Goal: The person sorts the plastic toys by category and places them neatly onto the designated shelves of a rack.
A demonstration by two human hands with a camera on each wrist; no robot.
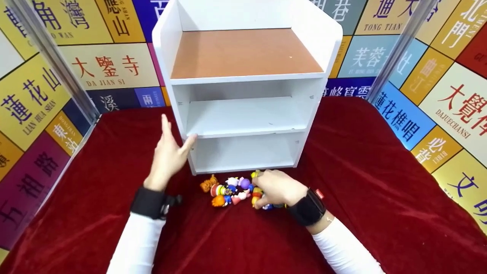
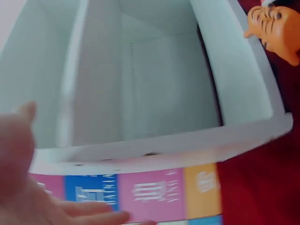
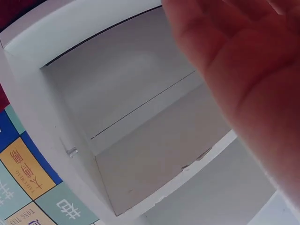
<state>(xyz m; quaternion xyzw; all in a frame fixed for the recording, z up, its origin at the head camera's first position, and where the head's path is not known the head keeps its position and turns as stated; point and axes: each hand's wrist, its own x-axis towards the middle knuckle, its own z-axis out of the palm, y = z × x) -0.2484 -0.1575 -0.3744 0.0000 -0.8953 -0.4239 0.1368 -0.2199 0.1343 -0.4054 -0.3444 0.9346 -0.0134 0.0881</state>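
Note:
A white shelf unit (image 1: 243, 133) with a brown top board stands upright on dark red cloth. At its left front edge is my left hand (image 1: 167, 158), fingers straight, thumb spread toward the middle shelf and holding nothing; touching or apart, I cannot tell. Several small toy figurines lie in a cluster before the unit, among them an orange tiger figurine (image 2: 276, 29) and a pink-and-white figurine (image 1: 240, 196). Over the cluster's right end reaches my right hand (image 1: 279, 186), its thumb and fingers on either side of a red-and-yellow figurine (image 1: 256, 193). Its grip is hidden, fingertips out of the right wrist view.
Red cloth (image 1: 228, 243) spreads around the unit and toward me. Panels with large characters (image 1: 110, 65) wall in the back and both sides, with metal posts (image 1: 395, 49) at the corners. The unit's lower compartments (image 3: 136, 84) face me.

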